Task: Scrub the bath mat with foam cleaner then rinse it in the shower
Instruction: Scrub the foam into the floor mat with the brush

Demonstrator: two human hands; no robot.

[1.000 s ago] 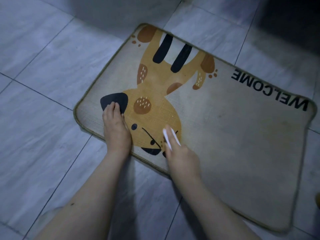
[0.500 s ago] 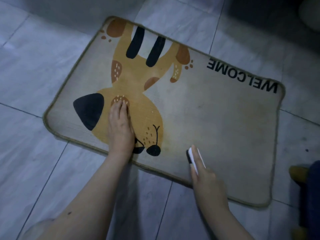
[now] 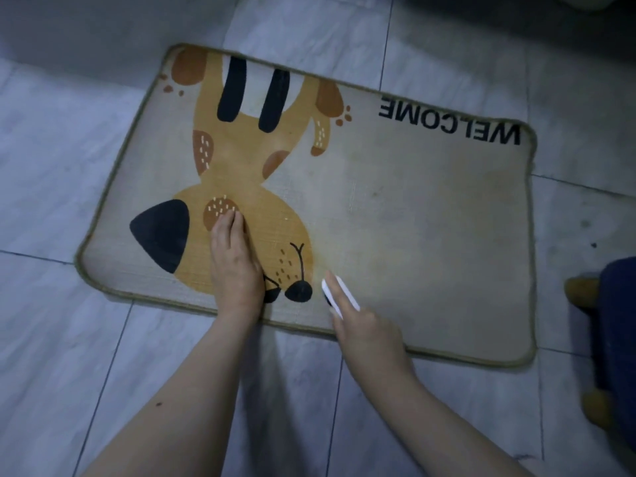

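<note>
A beige bath mat (image 3: 413, 215) with an upside-down orange dog print and the word WELCOME lies flat on the tiled floor. My left hand (image 3: 234, 263) presses flat on the dog's head near the mat's near edge, fingers straight. My right hand (image 3: 364, 332) grips a small white scrub brush (image 3: 339, 292), its index finger laid along the top. The brush sits on the mat just right of the dog's black nose. No foam shows on the mat.
Grey marbled floor tiles (image 3: 51, 339) surround the mat. At the right edge stands a dark blue stool or cushion (image 3: 616, 339) with yellowish wooden feet, close to the mat's near right corner. A dark shadowed area lies along the top.
My right hand swept the brush from the dog's face rightwards onto the plain beige, then back near the nose. My left hand shifted from the black ear onto the dog's head.
</note>
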